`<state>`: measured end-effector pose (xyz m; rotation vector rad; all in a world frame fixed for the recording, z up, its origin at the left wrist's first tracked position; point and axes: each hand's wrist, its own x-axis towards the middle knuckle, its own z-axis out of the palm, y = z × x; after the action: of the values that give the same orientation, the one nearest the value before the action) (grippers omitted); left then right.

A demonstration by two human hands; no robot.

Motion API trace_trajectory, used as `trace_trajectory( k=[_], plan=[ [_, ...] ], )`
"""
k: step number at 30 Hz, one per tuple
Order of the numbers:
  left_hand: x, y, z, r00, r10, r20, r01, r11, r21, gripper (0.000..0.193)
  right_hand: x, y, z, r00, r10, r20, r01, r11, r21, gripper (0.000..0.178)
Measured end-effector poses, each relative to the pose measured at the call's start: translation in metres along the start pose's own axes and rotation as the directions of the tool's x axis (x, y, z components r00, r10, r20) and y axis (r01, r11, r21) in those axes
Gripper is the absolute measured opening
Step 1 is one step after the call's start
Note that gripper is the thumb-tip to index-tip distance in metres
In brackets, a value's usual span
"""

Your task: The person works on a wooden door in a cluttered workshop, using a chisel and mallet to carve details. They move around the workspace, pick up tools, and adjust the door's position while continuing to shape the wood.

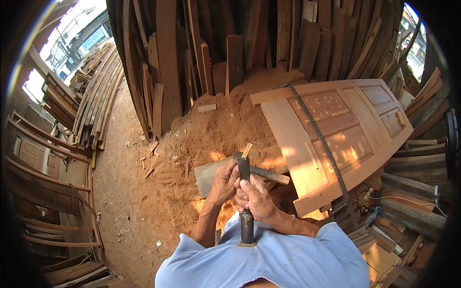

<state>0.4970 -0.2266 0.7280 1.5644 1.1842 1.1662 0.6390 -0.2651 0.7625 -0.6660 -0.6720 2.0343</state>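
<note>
A chisel with a broad dark blade points away from me, its dark round handle butted against my shirt front. My right hand is closed around it where blade and handle meet, thumb lying across the top. Close against the blade's left side, my left hand is closed, its fingers partly hidden. A small strip of pale wood juts out past the blade's tip; its lower part is hidden behind the blade and my left fingers seem to grip it. Beyond my hands a hammer rests on a grey board.
To the right lies a panelled wooden door with a long dark bar clamp across it. Sawdust covers the ground. Upright planks stand at the back; stacked timber lies far left. Cables trail at the right.
</note>
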Motion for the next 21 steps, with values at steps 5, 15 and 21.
trace_trajectory(
  k=[5, 15, 21],
  plan=[
    [-0.01, 0.011, 0.011, 0.994, -0.035, 0.101, 0.03, 0.998, 0.046, 0.02, -0.014, -0.01, -0.008, 0.99, -0.132, -0.052, 0.129, 0.99, -0.05, 0.02],
    [0.0, -0.057, -0.004, 0.931, -0.364, 0.01, 0.3, 0.751, -0.589, 0.035, 0.011, -0.045, -0.044, 0.967, -0.185, -0.177, 0.19, 0.982, 0.008, 0.015],
    [0.046, -0.012, -0.001, 0.979, -0.169, 0.115, 0.204, 0.86, -0.467, 0.025, 0.03, -0.013, -0.006, 0.997, 0.061, 0.039, -0.064, 0.996, 0.062, 0.017]
  ],
)
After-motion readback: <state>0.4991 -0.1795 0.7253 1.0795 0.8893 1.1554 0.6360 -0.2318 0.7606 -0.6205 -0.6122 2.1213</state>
